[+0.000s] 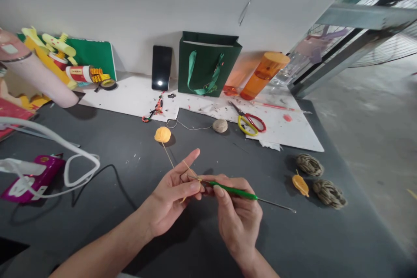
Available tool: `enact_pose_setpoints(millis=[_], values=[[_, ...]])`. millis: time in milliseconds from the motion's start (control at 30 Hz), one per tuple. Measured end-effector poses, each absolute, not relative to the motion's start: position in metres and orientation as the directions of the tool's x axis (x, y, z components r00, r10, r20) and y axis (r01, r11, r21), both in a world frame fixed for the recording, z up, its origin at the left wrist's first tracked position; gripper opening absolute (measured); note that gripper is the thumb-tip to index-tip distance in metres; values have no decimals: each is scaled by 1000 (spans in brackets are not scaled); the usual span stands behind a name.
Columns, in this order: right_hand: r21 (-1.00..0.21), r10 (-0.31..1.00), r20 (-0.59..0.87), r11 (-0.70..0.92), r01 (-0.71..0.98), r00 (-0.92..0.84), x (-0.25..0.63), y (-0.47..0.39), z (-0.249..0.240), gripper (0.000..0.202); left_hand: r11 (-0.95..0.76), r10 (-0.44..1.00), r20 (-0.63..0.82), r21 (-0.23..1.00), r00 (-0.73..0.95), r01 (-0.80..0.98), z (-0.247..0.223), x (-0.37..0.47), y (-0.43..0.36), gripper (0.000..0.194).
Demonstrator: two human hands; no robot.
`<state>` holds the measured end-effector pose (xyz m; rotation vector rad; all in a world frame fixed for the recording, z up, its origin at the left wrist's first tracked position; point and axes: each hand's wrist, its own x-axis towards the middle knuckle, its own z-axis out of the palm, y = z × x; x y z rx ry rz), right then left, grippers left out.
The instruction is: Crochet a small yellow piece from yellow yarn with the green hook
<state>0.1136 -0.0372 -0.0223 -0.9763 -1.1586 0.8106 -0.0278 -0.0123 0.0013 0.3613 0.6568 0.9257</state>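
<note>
My right hand (240, 217) is closed around the green grip of a double-ended crochet hook (236, 190), its metal tip pointing left toward my other hand. Thumb and fingertips of my left hand (176, 193) pinch a small bit of yellow yarn at that tip, while the index finger stretches upward with the strand over it. From there the strand (167, 155) runs back to a yellow yarn ball (162, 134) on the dark table. The stitches between the fingertips are mostly hidden.
Scissors (248, 122) and a beige yarn ball (220, 125) lie beyond my hands. At right are grey-brown skeins (329, 193) and a yellow crocheted leaf shape (300, 184). A green bag (208, 65), phone (161, 68) and orange bottle (264, 76) stand behind; a purple power strip (35, 178) sits left.
</note>
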Motion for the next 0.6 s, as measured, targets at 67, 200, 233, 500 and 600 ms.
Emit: enact_pose_setpoints(millis=[67, 200, 233, 500, 600], values=[[-925, 897, 378, 375, 58, 231, 116, -39, -21, 8, 560, 828, -368, 559, 422, -612, 0, -27, -12, 66], [-902, 865, 431, 399, 166, 257, 118, -40, -17, 7, 559, 829, -374, 574, 415, -598, 1, -28, -12, 67], [-901, 863, 431, 395, 182, 264, 119, -39, -16, 7, 559, 829, -374, 576, 416, -596, 1, -28, -12, 67], [-929, 887, 369, 347, 125, 279, 119, -38, -17, 9, 551, 834, -358, 573, 420, -606, 1, -29, -11, 61], [-940, 908, 336, 339, 33, 252, 117, -37, -14, 10, 553, 833, -363, 571, 417, -607, 2, -29, -11, 60]])
